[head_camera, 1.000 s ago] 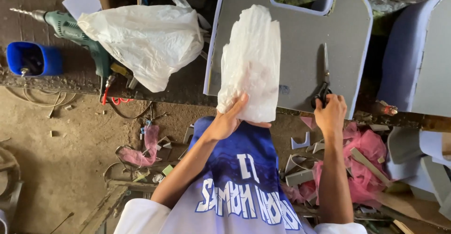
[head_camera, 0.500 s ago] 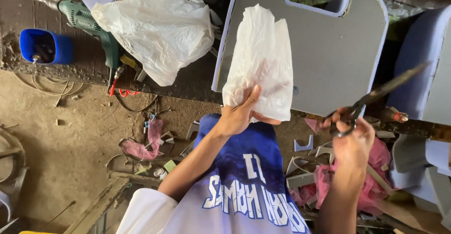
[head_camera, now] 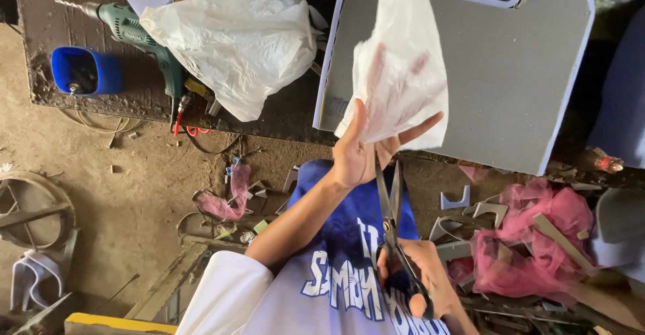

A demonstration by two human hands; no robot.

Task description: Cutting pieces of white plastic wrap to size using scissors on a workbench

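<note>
Scissors met plastic sheet
Left hand (head_camera: 359, 157) pinched the translucent plastic sheet (head_camera: 403, 66) at twelve o'clock — right hand (head_camera: 420, 278) clenched the scissors (head_camera: 391, 207), blades parted.

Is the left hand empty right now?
No, the left hand grips a thin white plastic sheet at its lower edge, while the right hand holds scissors pointed up toward it.

Translucent white plastic sheet (head_camera: 403, 73) (crumpled) above open scissors (head_camera: 393, 221).
</note>
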